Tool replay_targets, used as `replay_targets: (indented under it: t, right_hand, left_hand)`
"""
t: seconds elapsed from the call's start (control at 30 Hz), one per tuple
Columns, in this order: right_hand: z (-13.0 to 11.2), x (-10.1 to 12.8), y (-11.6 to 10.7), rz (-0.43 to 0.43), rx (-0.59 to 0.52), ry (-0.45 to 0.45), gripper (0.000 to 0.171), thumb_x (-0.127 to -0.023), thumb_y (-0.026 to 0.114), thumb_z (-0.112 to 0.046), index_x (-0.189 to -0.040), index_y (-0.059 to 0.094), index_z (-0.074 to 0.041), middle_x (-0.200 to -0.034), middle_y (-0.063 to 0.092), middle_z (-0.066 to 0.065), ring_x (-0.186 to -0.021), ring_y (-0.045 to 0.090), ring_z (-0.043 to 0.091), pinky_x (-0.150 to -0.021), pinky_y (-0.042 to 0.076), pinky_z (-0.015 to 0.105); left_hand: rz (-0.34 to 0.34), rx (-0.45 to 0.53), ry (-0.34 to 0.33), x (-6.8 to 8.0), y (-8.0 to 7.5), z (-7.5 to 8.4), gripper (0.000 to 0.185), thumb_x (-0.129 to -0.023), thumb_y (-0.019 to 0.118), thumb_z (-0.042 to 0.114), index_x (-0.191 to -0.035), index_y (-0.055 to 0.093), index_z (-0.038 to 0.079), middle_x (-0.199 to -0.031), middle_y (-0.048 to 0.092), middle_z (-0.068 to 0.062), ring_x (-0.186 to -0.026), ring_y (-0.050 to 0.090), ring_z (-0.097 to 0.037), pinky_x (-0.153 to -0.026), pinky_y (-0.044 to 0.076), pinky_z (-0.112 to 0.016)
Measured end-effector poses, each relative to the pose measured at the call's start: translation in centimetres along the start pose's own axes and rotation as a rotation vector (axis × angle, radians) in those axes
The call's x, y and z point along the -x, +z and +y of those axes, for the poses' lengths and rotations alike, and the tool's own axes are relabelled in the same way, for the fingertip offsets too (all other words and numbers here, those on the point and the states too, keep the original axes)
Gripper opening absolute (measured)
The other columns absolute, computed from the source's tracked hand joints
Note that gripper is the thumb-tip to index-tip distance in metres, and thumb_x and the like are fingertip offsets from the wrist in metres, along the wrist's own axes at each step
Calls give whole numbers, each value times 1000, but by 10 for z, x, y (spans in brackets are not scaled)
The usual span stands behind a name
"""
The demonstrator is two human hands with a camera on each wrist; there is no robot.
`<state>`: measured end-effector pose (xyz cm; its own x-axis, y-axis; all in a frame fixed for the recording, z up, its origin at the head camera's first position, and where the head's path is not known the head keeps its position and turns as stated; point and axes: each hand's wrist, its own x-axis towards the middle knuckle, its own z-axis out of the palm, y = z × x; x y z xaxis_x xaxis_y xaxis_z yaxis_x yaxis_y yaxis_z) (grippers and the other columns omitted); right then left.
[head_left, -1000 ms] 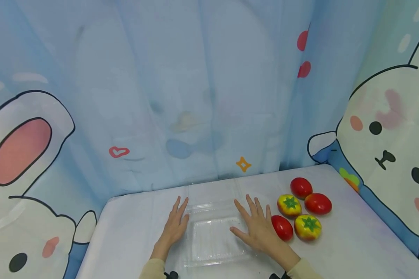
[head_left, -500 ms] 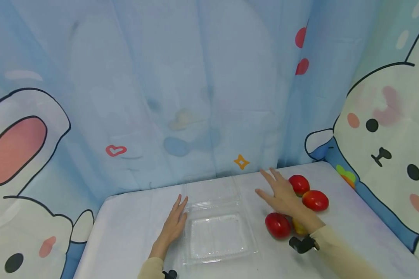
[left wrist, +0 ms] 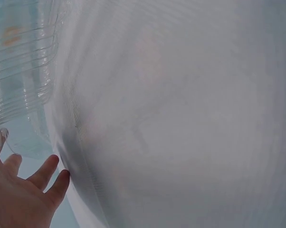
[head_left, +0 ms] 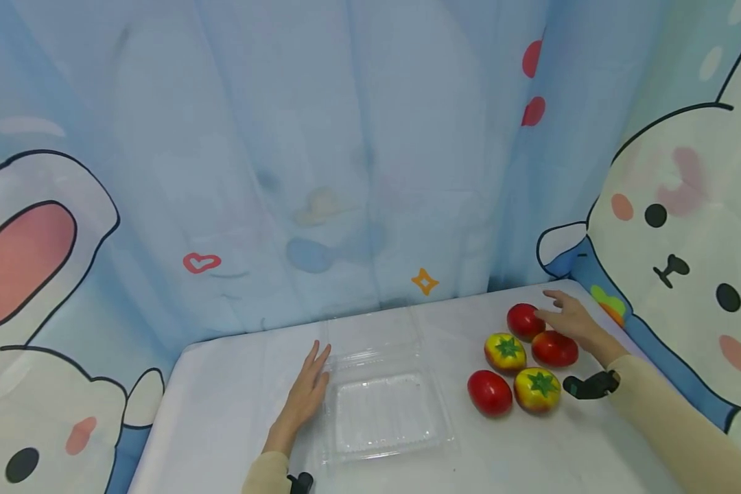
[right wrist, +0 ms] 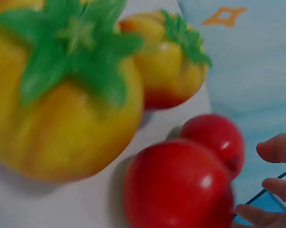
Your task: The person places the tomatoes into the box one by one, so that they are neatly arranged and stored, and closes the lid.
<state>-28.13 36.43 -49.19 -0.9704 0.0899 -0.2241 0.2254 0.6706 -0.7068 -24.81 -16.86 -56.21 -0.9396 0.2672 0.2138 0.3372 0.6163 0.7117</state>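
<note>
The left hand (head_left: pixel 304 392) is beside the clear box (head_left: pixel 379 415), fingers spread, maybe to keep it still. Five tomatoes (head_left: pixel 537 390) sit close together on the desk (head_left: pixel 234 384), perhaps for easy reach. The right hand (head_left: pixel 573 319) holds nothing, fingers apart. The back red tomato (head_left: pixel 523 322) is right by its thumb.

The right grip (head_left: pixel 569 320) moved beside the rearmost red fruit (head_left: pixel 522 322).
</note>
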Motion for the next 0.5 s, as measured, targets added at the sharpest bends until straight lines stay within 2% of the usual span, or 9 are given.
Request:
replay_targets:
  t: [0.13,0.23,0.3,0.37,0.5]
  right_hand:
    - [15,-2,0,-57,-74,82,79,-98,55,-32,-150,14,11,-144,15,48,-130,25,63,-100,39,66]
    - [16,0,3,-38,-59,69,80,-97,56,-35,-149,17,11,-143,17,48,-128,26,63,-100,39,67]
    - [12,3,4,3,-7,6,79,-96,58,-35,-148,21,11,-143,20,47,-126,28,63,-97,41,68]
    - [3,7,5,46,72,-93,77,-95,61,-36,-146,28,10,-142,26,45,-124,32,62,-94,44,67]
    - [-21,20,10,42,161,-256,71,-92,68,-33,-143,39,7,-139,38,40,-121,40,59,-85,52,63]
  left_hand:
    - [4,9,-2,1,0,0,51,-101,42,11,-152,38,8,-161,19,-20,-144,25,-44,-112,24,-63]
    - [9,12,5,0,0,0,51,-102,42,12,-152,38,9,-161,19,-21,-144,25,-44,-113,24,-63]
    - [11,9,11,0,1,-1,50,-102,42,12,-152,38,8,-161,19,-21,-144,25,-44,-113,24,-63]
    - [10,-1,10,-1,1,-2,50,-102,42,13,-152,38,9,-161,19,-21,-144,25,-43,-113,24,-62]
    - [5,-15,-4,-2,1,-2,51,-102,41,15,-153,37,9,-162,19,-19,-145,24,-41,-114,24,-60]
